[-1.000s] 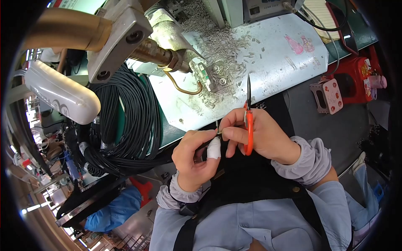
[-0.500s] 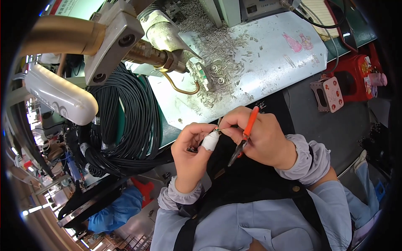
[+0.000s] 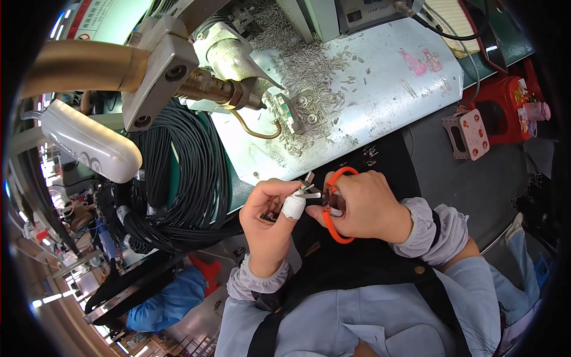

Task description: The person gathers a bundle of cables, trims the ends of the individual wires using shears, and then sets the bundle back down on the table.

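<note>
Thumb and fingers of my left hand (image 3: 264, 215) pinch a small metal connector (image 3: 308, 178) with short, thin coloured wires at its base. White tape (image 3: 294, 206) wraps the tip of my left thumb. My right hand (image 3: 373, 205) grips orange-handled scissors (image 3: 341, 240), with fingers in and around the loops. Their blades point left and reach the wires just above the taped thumb. Whether they are touching a wire is too small to tell. Both hands are over my black apron, in front of the table edge.
A metal work table (image 3: 380, 77) carries many small metal connectors (image 3: 321, 65) and a bench fixture (image 3: 291, 113). A machine head with a brass tube (image 3: 253, 132) overhangs it. Coiled black cable (image 3: 193, 160) lies left, near a white lamp (image 3: 89, 143). A small stool (image 3: 470, 134) stands right.
The scissors have swung round in my right hand, from blades hanging down to blades pointing left at the wires. My right fingers have let go of the wires. My left hand stays nearly in place.
</note>
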Demonstrator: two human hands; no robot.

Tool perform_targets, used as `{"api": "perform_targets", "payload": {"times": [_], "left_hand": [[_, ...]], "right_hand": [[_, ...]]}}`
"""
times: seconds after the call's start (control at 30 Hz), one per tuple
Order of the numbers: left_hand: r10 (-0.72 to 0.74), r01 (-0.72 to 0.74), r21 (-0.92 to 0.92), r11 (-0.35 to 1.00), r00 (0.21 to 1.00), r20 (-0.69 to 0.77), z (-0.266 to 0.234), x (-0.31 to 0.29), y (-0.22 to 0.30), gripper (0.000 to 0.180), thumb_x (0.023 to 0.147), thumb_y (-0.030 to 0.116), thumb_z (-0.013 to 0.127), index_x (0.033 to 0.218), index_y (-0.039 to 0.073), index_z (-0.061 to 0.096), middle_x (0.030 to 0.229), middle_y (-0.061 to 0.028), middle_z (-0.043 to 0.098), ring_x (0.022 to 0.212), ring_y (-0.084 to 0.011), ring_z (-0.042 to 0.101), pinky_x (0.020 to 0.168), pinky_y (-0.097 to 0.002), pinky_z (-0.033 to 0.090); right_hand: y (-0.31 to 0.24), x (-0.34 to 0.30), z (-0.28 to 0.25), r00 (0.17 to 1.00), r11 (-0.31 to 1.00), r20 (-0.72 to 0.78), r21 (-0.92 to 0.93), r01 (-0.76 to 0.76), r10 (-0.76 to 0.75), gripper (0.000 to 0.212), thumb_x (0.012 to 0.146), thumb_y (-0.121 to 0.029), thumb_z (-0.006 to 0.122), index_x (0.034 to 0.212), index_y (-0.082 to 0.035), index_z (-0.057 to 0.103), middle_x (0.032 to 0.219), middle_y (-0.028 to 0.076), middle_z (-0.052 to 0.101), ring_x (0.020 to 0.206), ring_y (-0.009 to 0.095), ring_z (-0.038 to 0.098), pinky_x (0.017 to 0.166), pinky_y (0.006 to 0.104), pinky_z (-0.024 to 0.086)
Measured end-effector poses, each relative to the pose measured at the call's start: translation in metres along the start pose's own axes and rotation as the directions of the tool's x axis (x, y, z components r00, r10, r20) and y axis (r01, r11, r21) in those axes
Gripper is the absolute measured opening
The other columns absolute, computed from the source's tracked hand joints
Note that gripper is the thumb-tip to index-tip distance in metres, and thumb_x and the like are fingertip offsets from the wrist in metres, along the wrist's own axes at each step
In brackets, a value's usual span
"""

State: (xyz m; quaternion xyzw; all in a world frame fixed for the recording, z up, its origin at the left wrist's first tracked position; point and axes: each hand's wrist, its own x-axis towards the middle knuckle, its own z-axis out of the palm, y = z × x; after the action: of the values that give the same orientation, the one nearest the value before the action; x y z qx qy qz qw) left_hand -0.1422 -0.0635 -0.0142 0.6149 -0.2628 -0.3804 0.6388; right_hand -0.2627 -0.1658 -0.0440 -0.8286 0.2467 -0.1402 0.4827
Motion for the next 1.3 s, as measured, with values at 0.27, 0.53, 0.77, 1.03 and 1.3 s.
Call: {"api": "perform_targets", "payload": {"times": [0.27,0.53,0.77,1.03,1.3], "left_hand": [[-0.209,0.23,-0.174,0.958,0.969,0.128,-0.022,0.037,-0.003,0.014,0.079,-0.001,0.056,0.092,-0.001,0.054,0.075,-0.0035,0.055,0.057,-0.0038,0.044,0.051,-0.0159,0.034],[-0.24,0.255,-0.301,0.919,0.967,0.087,-0.019,0.083,-0.002,0.012,0.079,0.002,0.056,0.09,0.0,0.052,0.068,-0.0023,0.05,0.047,-0.0031,0.033,0.039,-0.0166,0.022],[-0.314,0.332,-0.212,0.919,0.943,0.114,-0.028,0.095,0.002,0.013,0.077,0.004,0.059,0.088,-0.002,0.053,0.068,-0.0027,0.051,0.048,-0.0031,0.034,0.039,-0.0169,0.022],[-0.312,0.307,-0.183,0.934,0.95,0.002,-0.024,0.089,0.002,0.017,0.075,0.003,0.06,0.09,-0.001,0.054,0.067,-0.0015,0.051,0.049,-0.0046,0.035,0.041,-0.0182,0.024],[-0.274,0.274,-0.158,0.949,0.962,0.022,-0.028,0.09,0.0,0.021,0.075,0.003,0.06,0.094,0.0,0.053,0.07,-0.0012,0.05,0.05,-0.0053,0.037,0.041,-0.0179,0.025]], "right_hand": [[0.018,0.003,0.005,0.999,0.975,-0.03,0.221,-0.019,0.026,0.023,0.076,-0.019,0.064,0.071,-0.001,0.051,0.05,0.007,0.049,0.039,0.017,0.05,0.04,0.0274,0.039],[0.007,0.069,-0.015,0.961,0.858,-0.22,0.513,-0.032,0.167,0.026,0.081,-0.022,0.059,0.074,0.0,0.048,0.051,0.002,0.047,0.039,0.008,0.044,0.039,0.0231,0.036],[0.011,0.093,-0.021,0.983,0.907,-0.109,0.413,-0.089,0.146,0.024,0.083,-0.022,0.056,0.076,0.0,0.048,0.05,0.001,0.045,0.039,0.007,0.043,0.038,0.0227,0.034],[0.012,0.093,-0.018,0.981,0.867,-0.071,0.483,-0.123,0.179,0.021,0.083,-0.02,0.055,0.077,0.0,0.05,0.048,0.0,0.043,0.039,0.007,0.041,0.037,0.0229,0.033],[0.009,0.094,-0.019,0.984,0.867,-0.08,0.488,-0.103,0.162,0.019,0.083,-0.018,0.056,0.078,-0.001,0.049,0.049,-0.001,0.043,0.039,0.006,0.04,0.038,0.0225,0.032]]}}
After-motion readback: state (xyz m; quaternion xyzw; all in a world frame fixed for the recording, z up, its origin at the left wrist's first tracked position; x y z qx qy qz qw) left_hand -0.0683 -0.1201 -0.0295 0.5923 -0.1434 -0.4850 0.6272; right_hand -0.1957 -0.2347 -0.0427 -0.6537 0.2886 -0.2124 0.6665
